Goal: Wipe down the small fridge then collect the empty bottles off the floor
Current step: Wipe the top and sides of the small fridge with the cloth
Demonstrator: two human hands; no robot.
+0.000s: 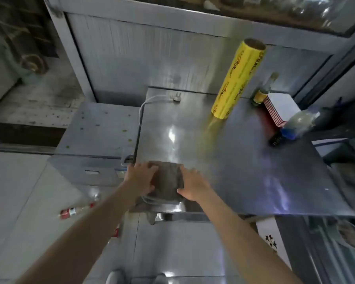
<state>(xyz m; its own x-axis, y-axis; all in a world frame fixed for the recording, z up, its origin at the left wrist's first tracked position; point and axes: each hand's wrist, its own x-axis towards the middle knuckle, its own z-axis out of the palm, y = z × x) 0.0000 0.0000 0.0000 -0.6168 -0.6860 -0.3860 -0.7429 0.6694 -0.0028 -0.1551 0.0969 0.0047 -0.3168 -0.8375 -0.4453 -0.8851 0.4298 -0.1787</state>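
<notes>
The small fridge, a steel-grey cabinet with a flat reflective top point(223, 152), occupies the centre of the view, seen from above. A folded grey-brown cloth point(166, 182) lies at the front-left corner of the fridge top, its near end overhanging the front edge. The left hand point(140, 177) rests on the left side of the cloth with fingers extended and spread, pressing flat. The right hand point(190, 186) rests on the right side of the cloth, fingers extended, thumb against the cloth's near right edge; neither hand curls round the cloth. A white power cable with plug point(175, 98) lies at the rear-left corner of the top and runs down over the left edge. A yellow printed roll of film point(237, 78) stands tilted near the rear edge, right of centre. At the rear-right corner stands a small glass bottle with a yellow label point(263, 92), just beside a red-and-white stack of cards or trays point(280, 108). A clear plastic bottle with a blue cap point(299, 124) lies on its side at the right edge, touching a small black object point(276, 139) that is too blurred to identify. On the floor left of the fridge lies a clear empty bottle with a red label point(78, 209); a second red-labelled item point(117, 231), possibly another bottle, is partly hidden by the left forearm.
</notes>
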